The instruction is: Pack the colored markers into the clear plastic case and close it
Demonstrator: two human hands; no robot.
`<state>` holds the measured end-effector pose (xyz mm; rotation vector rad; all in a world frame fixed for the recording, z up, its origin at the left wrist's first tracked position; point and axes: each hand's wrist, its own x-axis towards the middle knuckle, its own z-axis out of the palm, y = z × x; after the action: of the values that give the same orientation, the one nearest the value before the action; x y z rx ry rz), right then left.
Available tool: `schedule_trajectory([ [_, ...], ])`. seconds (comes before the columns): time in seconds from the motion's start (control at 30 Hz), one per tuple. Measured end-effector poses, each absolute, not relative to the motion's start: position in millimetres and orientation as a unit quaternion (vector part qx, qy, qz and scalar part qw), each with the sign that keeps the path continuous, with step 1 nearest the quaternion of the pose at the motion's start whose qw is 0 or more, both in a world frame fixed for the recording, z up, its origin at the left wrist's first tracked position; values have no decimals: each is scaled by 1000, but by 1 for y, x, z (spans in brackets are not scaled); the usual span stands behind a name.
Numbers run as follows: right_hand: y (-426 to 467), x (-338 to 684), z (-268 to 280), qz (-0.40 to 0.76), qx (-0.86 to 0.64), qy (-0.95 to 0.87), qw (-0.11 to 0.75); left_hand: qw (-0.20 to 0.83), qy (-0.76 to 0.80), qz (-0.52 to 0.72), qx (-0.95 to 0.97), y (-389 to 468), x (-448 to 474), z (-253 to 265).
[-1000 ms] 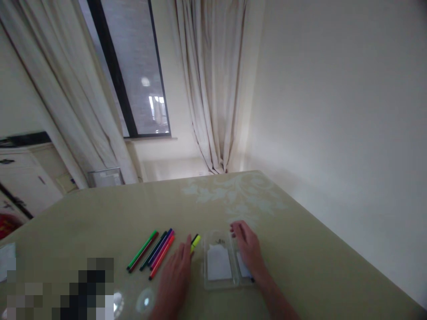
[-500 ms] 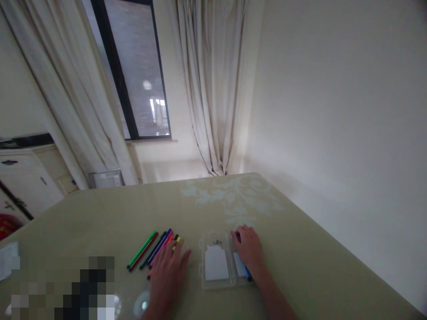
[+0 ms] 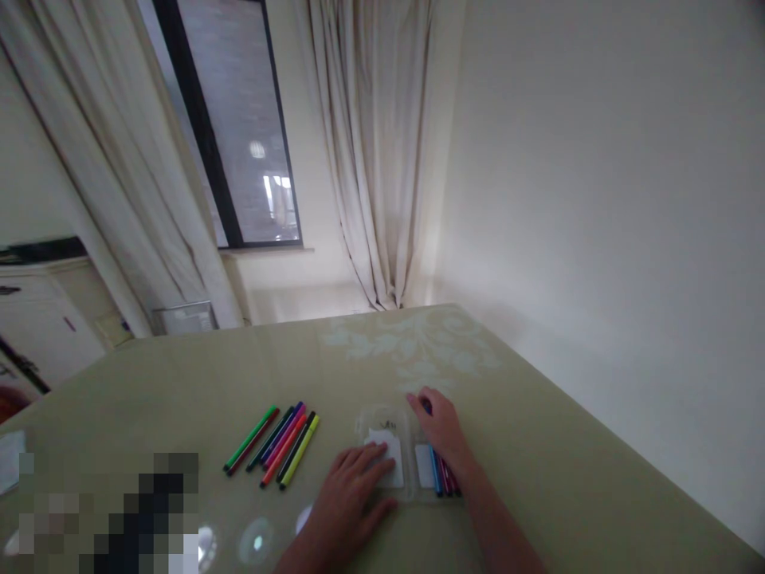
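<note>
Worktop (image 3: 179, 391) olive-green, pale leafy scrollwork. Loose pens (image 3: 284, 451): green, dark red, purple, orange, yellow. Case (image 3: 409, 456) clear; card (image 3: 394, 446) inside white. Curtain (image 3: 376, 143) cream.

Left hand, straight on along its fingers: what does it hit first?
Likely the middle ridge of the clear case, just beyond the white card under the left hand. If it passes above that, the right hand lies roughly ahead; height over the case is unclear.
</note>
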<state>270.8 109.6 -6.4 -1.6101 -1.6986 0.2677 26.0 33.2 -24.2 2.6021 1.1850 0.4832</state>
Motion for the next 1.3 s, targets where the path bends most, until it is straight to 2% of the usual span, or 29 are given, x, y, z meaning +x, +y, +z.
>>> schedule_trajectory([
  [0.07,107,271,-2,103,-630,-676,367,130,408,163,889,32,27,-21],
  [0.2,101,271,5,79,-672,-680,282,136,414,174,883,31,30,-17],
  [0.3,98,272,12,66,-688,-670,271,137,417,186,879,31,30,-17],
  [0.4,96,276,23,52,-673,-658,334,135,423,194,874,30,32,-17],
  [0.53,96,280,35,47,-628,-620,468,137,439,198,866,28,33,-15],
  [0.7,91,259,34,117,-595,-534,589,120,432,205,870,29,33,-16],
  [0.9,69,201,23,179,-546,-588,569,25,430,282,857,27,35,-7],
  [1.1,57,186,22,154,-495,-636,572,-21,445,273,853,21,51,-11],
  [1.3,67,200,24,225,-477,-609,592,-53,488,279,825,30,43,-12],
])
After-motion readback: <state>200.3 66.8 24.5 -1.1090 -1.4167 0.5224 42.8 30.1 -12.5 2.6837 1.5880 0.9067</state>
